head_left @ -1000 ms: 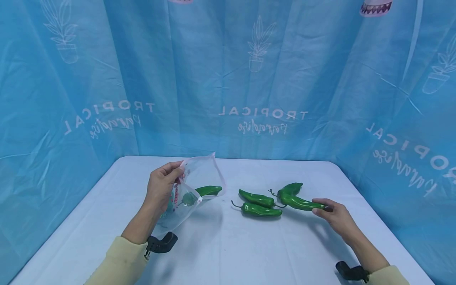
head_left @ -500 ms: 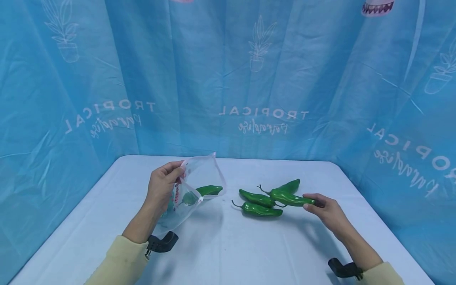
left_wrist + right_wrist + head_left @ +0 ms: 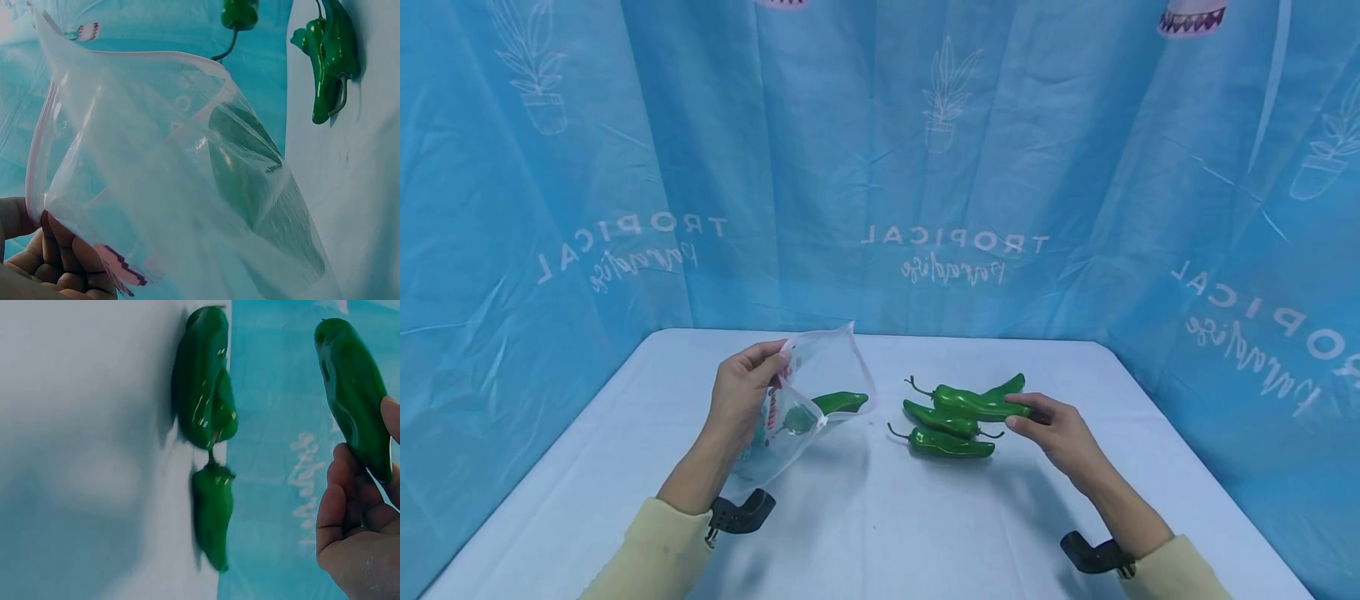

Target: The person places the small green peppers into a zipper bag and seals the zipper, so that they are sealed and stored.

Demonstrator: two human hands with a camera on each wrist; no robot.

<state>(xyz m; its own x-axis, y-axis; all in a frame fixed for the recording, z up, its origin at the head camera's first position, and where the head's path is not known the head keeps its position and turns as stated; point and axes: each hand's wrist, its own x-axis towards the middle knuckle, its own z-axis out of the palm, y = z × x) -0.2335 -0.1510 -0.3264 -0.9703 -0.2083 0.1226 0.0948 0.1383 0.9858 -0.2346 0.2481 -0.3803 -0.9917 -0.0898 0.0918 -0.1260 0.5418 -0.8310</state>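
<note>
My left hand (image 3: pixel 739 396) pinches the rim of a clear zip bag (image 3: pixel 823 354) at the left of the table, and its mouth gapes toward the right. Inside the bag shows green pepper (image 3: pixel 841 402), blurred through the plastic in the left wrist view. My right hand (image 3: pixel 1063 437) pinches a long green pepper (image 3: pixel 966 402) by its tapered tip, with the stem pointing left. In the right wrist view this held pepper (image 3: pixel 353 387) is raised off the table. Below and behind it lie three more green peppers (image 3: pixel 951 444), two of them side by side.
A white cloth (image 3: pixel 865 533) covers the table. Blue printed curtains (image 3: pixel 955 192) hang along its back and both sides. Black wrist cameras sit on the left wrist (image 3: pixel 741 511) and the right wrist (image 3: pixel 1097 553).
My right hand has carried the held pepper leftward and slightly up over the others, toward the bag. The left hand and the bag have stayed in place.
</note>
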